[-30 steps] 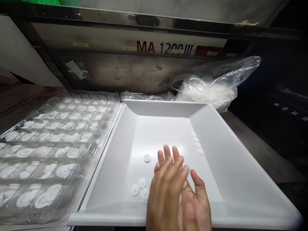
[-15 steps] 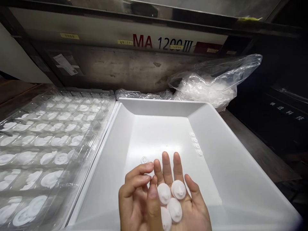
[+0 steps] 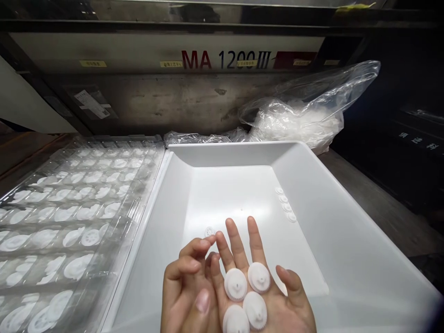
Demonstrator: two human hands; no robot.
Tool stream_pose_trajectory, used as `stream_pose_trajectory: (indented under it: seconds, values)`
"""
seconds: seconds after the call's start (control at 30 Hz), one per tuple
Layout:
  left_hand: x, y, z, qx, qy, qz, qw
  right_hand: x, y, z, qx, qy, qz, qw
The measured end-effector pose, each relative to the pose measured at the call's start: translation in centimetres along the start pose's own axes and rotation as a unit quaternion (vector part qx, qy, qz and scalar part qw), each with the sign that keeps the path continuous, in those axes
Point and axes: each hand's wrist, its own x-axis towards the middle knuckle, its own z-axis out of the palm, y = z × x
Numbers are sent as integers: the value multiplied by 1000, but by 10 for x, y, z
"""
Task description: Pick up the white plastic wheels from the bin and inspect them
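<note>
Right hand [image 3: 263, 296] lies palm up over the near end of the white bin [image 3: 347, 240], fingers spread flat and apart. Four white gears [image 3: 247, 298] rest on the palm: two side by side at the finger bases, two nearer the wrist, all touching or nearly so. Nothing pinched; gears simply lie there.

Left hand [image 3: 185, 286] sits just beside the right on its left, fingers loosely curled, tips close to the right hand's index finger. Thumb at the frame's bottom edge. It clamps nothing that can be seen.

One loose gear [image 3: 208, 231] lies on the bin floor, just past the left fingertips. A row of four small white parts [image 3: 286, 203] runs along the bin's right inner wall, well apart from the hands.

Left of the bin, touching its rim: clear blister tray [image 3: 69, 217], pockets filled with white gears. Behind the bin, a clear bag [image 3: 298, 115] of white parts. Machine panel [image 3: 225, 60] behind reads "MA 1200III".
</note>
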Motion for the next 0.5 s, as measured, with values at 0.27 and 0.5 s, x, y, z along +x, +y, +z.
stream_pose_trajectory:
  seconds: [0.27,0.5]
  values:
    - [21,13,-9,-136,72,-340,928,4,3,1,114,10,-26,993]
    - [22,5,-22,-156,33,-315,936,13,10,-12,123,-50,-63,989]
